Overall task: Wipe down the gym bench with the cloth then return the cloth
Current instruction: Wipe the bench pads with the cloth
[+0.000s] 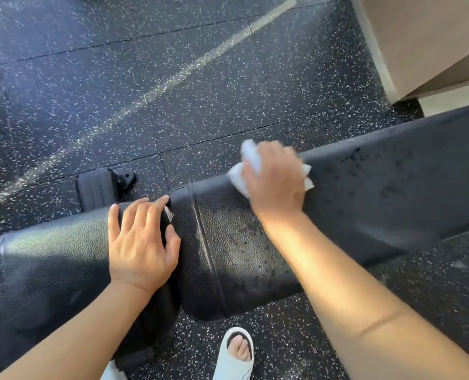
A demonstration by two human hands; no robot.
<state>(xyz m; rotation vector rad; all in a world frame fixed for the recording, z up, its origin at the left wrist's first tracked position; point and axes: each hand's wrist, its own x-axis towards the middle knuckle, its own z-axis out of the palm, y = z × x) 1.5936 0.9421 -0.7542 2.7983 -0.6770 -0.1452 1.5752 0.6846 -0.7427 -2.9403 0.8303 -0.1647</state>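
- Gym bench (378, 193): black textured pad, long axis running from 8 o'clock low left up to 2 o'clock at the right edge; split by a gap into a seat pad (49, 270) at left and a longer back pad at right.
- Right hand (275, 179): lying on the far edge of the back pad, just 3 o'clock of the gap, fingers curled over a bunched white cloth (251, 160) and pressing it to the upholstery.
- Cloth: showing beyond the knuckles at 11 o'clock of the hand and again by the fingertips at 3 o'clock; caught between palm and pad.
- Left hand (141, 242): flat on the end of the seat pad beside the gap, fingers spread and straight, grasping nothing; looks like a brace.
- Dark droplets or wet specks: scattered on the back pad from the right wrist out toward 2 o'clock, suggesting most of that stretch is yet to be wiped.
- Deciding relation: unwiped length lies toward 2 o'clock of the cloth hand, along the pad's axis, so a likely next stroke sweeps that way; right arm clearly nearer, left well apart at 8 o'clock.
- Below the bench at 6 o'clock: a foot in a pale slide sandal (237, 355) on speckled rubber flooring (173, 78); bench foot (104, 187) at 10 o'clock of the left hand.
- Return place for the cloth: not in view.
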